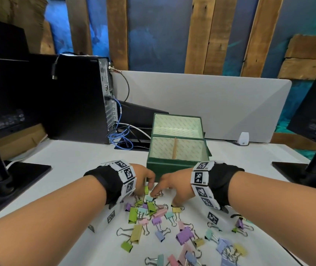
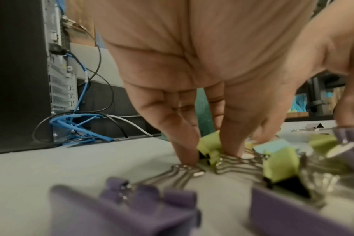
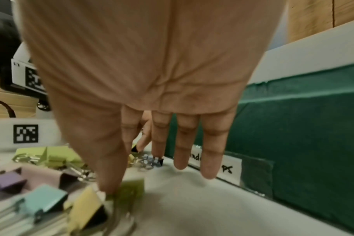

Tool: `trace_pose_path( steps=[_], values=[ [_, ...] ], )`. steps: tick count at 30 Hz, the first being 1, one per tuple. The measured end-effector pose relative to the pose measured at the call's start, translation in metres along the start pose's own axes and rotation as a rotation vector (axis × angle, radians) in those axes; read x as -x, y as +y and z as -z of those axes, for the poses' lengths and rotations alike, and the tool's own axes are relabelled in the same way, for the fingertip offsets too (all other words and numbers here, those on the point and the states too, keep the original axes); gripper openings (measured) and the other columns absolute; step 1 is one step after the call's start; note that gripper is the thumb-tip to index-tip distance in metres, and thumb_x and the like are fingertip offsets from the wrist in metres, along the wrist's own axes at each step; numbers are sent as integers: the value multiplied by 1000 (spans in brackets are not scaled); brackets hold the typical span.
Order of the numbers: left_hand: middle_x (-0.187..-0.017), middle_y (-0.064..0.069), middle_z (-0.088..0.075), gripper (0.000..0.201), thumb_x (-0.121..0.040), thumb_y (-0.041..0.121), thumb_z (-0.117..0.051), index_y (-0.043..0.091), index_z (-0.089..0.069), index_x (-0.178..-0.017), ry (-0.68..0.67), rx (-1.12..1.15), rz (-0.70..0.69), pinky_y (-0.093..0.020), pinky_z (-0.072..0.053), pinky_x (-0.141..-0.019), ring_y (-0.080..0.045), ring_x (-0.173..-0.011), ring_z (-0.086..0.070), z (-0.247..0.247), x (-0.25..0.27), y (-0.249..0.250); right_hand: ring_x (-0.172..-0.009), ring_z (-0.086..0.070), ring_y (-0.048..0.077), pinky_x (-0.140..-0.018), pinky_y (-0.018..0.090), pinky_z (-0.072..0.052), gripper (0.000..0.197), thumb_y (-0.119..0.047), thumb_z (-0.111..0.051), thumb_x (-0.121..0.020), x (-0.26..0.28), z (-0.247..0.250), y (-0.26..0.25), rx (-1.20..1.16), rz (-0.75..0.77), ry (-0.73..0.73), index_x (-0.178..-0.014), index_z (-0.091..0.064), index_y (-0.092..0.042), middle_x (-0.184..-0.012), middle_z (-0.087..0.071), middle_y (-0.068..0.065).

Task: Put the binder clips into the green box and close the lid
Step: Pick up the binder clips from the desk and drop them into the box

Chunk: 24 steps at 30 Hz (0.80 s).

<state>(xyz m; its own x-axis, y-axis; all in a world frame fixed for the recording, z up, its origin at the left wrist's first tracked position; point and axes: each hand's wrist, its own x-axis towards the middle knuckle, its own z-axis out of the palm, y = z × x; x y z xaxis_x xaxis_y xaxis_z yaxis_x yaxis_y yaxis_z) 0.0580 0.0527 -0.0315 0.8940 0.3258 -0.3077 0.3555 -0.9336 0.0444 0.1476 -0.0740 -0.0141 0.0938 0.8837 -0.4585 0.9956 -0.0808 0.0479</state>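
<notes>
Nearest on the white worktop lies a loose scatter of pastel binder clips in purple, green, pink, blue and yellow, spreading from the near edge up toward the two hands. A few square black-and-white markers are printed on the worktop among them. Both forearms reach in from the near side, each wrist wrapped in a black strap with a band of coded tags.

The left hand is bent down at the far end of the pile, its fingers curled round a small green clip that still sits on the worktop; the wire handles of neighbouring clips lie just in front of it. The right hand is just beside the left, released, its fingers hanging straight toward the worktop. Its thumb tip touches a green clip at the edge of the pile, but no grip is closed on it.

Just beyond the hands stands the green box, its lid swung open and standing up at the far side, its pale lined inside showing. A white label is on its near wall.

Farther off, a black computer tower with blue cables is at the left, a grey divider panel runs across the back, and black monitor bases sit at both sides.
</notes>
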Motion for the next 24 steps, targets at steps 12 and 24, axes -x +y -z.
trace_pose_path(
  steps=[12,24],
  values=[
    [-79,3,-64,23,-76,15,-69,28,-50,-78,177,348,52,-15,-44,-56,-7,-55,-55,17,22,-26,-97,-53,20,-74,25,-38,54,-18,-73,-77,0,-8,7,-72,-16,33,-126,-51,-26,-127,-47,6],
    [-68,0,-60,20,-80,11,-70,19,-60,-95,449,711,10,-16,-55,-56,-12,-60,-63,59,16,-21,-82,-66,30,-66,29,-50,18,-3,-63,-77,-6,-13,19,-165,-58,-19,-80,-59,-20,-101,-65,12]
  ],
)
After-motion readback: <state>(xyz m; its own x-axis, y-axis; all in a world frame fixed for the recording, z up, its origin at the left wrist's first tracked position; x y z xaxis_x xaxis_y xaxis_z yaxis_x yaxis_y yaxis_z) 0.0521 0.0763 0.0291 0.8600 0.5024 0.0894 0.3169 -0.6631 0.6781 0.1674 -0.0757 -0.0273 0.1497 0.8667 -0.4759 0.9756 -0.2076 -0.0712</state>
